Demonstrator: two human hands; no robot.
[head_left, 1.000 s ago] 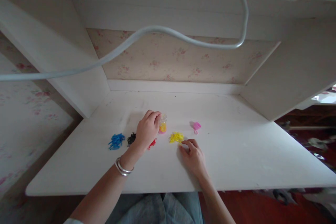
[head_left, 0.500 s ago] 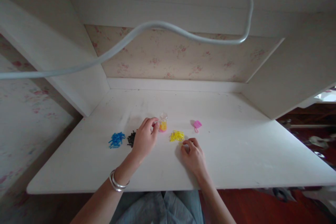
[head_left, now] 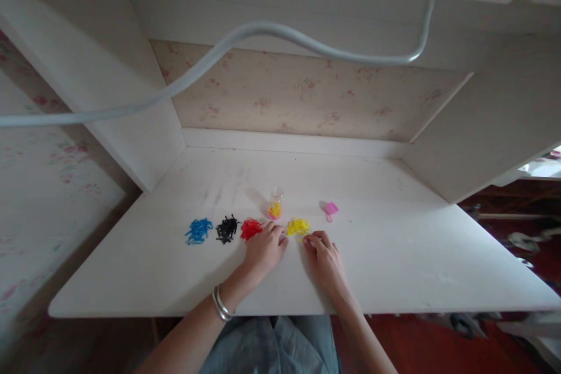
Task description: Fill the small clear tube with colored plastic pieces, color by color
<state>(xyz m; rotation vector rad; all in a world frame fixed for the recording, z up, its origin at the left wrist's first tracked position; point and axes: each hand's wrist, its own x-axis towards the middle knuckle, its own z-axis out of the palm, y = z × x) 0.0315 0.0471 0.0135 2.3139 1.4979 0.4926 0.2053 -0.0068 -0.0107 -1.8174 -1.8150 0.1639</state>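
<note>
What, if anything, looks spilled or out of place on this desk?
Nothing looks spilled. The blue pile, black pile, red pile and yellow pile lie in a tidy row, and the small vial stands upright behind them. One pink piece lies alone to the right of the vial, and a white cable droops across the view.

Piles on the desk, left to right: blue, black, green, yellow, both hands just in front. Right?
No: the head view shows the third pile is red, not green. It follows the blue pile and black pile, before the yellow pile, with left hand and right hand just in front.
</note>
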